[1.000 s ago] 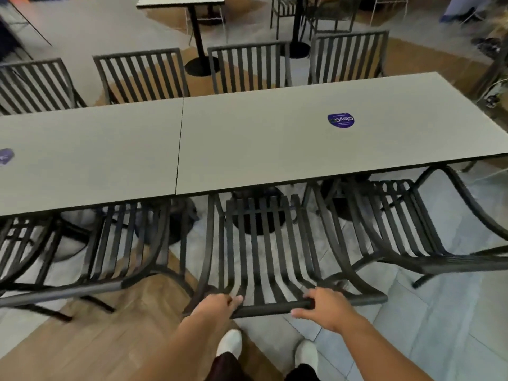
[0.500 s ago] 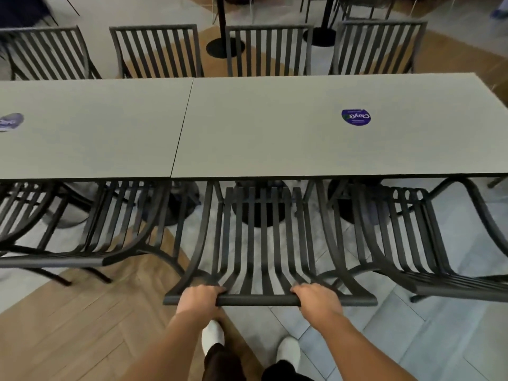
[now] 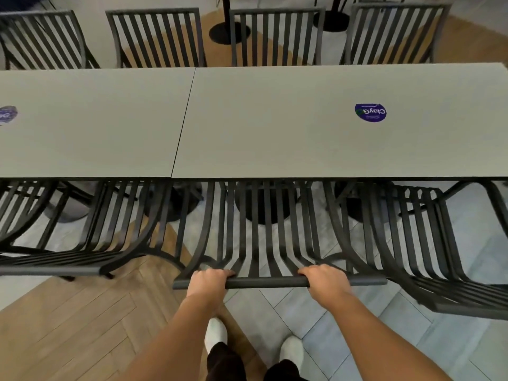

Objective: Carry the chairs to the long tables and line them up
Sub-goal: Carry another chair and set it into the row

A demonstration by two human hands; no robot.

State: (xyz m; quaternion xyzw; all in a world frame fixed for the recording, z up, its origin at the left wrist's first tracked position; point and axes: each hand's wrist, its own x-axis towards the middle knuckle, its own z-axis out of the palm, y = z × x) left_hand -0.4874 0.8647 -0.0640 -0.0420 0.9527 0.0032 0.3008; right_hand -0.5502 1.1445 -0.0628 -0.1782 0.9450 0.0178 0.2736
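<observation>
Both the left hand and right hand curl around the top rail of a black slatted metal chair, its seat tucked under the grey long table. Matching chairs flank it closely: the left neighbour and the right neighbour.

Two grey desks are seen butted end to end. Eight black slatted chairs are counted: four on the far side and four on the near side. Two round blue stickers are counted, one on each desk. Two white shoes are seen.
</observation>
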